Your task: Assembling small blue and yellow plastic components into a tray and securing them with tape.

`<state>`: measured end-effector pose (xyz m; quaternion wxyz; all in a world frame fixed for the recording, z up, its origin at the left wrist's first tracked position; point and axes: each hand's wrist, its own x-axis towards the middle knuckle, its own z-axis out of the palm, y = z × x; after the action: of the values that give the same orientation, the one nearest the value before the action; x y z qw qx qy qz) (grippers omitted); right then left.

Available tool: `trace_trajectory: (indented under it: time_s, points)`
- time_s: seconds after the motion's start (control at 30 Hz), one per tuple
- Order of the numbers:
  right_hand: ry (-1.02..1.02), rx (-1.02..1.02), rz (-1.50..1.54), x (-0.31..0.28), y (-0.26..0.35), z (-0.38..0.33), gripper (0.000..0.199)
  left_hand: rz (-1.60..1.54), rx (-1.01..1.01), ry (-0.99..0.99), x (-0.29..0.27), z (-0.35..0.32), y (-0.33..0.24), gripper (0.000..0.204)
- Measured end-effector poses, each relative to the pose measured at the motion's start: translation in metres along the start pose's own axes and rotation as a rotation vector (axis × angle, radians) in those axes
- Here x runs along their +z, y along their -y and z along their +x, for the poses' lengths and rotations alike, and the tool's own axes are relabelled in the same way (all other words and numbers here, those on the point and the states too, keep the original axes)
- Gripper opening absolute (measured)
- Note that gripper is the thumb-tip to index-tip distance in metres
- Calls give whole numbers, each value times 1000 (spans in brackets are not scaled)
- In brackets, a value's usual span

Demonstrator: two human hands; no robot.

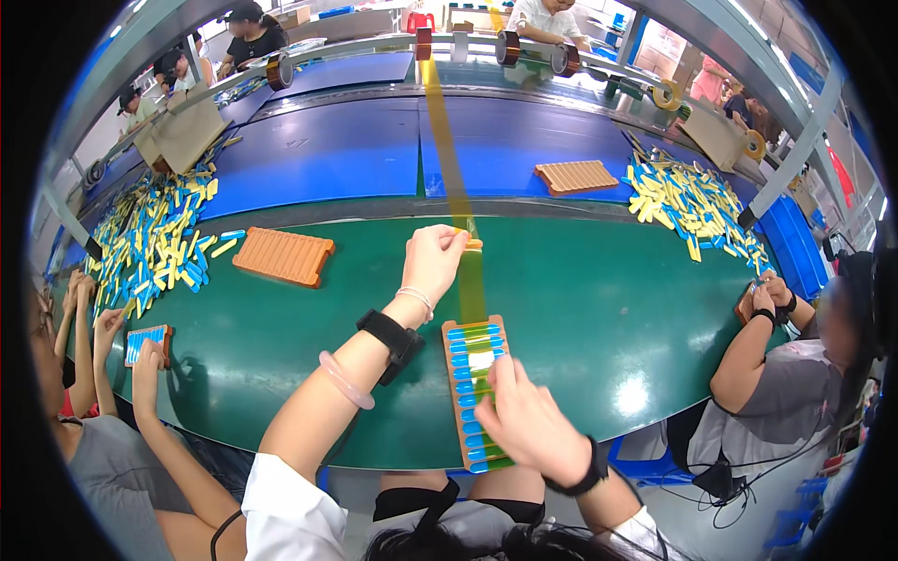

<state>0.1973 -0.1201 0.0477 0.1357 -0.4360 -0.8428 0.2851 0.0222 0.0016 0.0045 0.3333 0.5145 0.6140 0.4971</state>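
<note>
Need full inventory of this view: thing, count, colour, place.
Tabletop: one, green, centre
Panels: several, blue, behind tabletop
Tray: one, brown, front centre
Tray pieces: several, blue, in its grooves
Tape rolls: at least six, brown or yellow, along rail
Tape strip: one, amber, from roll to tray
Loose trays: two, brown, tabletop left, panel right
Piles of pieces: two, blue and yellow, left and right
Bin: one, blue, right
Co-workers: several, varied clothing, both sides and back
Co-workers' trays: two, brown, far left and right (right mostly hidden)
Wristbands: two, black, one per wrist
Bracelets: two, pale, left forearm
Left hand: one, bare, pinching tape
Right hand: one, bare, over tray
</note>
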Motion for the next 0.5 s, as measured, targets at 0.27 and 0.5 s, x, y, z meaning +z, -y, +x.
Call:
trace_trajectory:
  time_s: [0.27,0.5]
  points:
    - [-191,-85,-76,-10,-9,106,24,187,13,-16,0,-8,1,23]
    - [-240,-84,69,-36,-30,49,26,880,503,246,-25,2,24,36]
